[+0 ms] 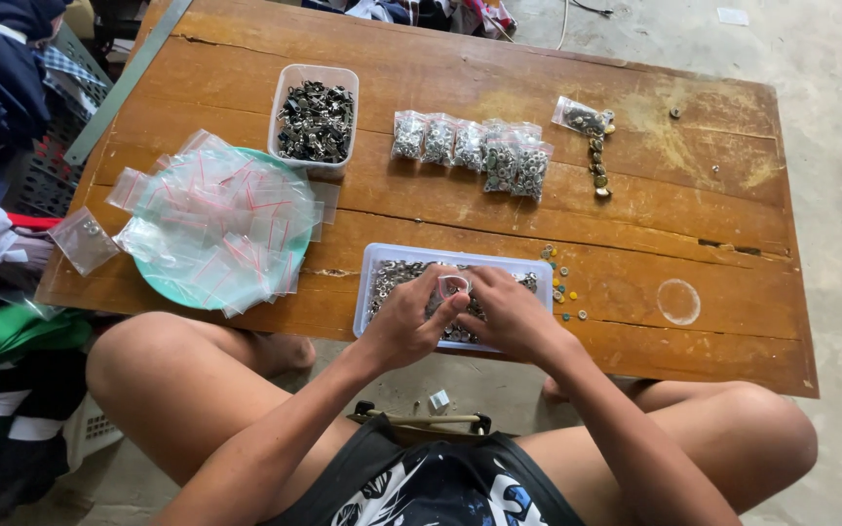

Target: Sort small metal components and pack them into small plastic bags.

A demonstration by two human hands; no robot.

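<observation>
Both hands meet over the clear tray (372, 282) of small metal rings at the table's (713, 321) near edge. Left hand (403, 321) and right hand (511, 314) pinch a small clear bag (452, 285) between them, fingers curled narrow on its mouth, bag held just above the tray contents. Loose rings and coloured bits (562, 287) lie just beside the tray's right end. Green plate (163, 284) heaped with empty zip bags (211, 219) sits near the left edge. Tub of dark metal parts (315, 119) stands toward the far edge; row of filled bags (470, 144) beside it, mid-table.
</observation>
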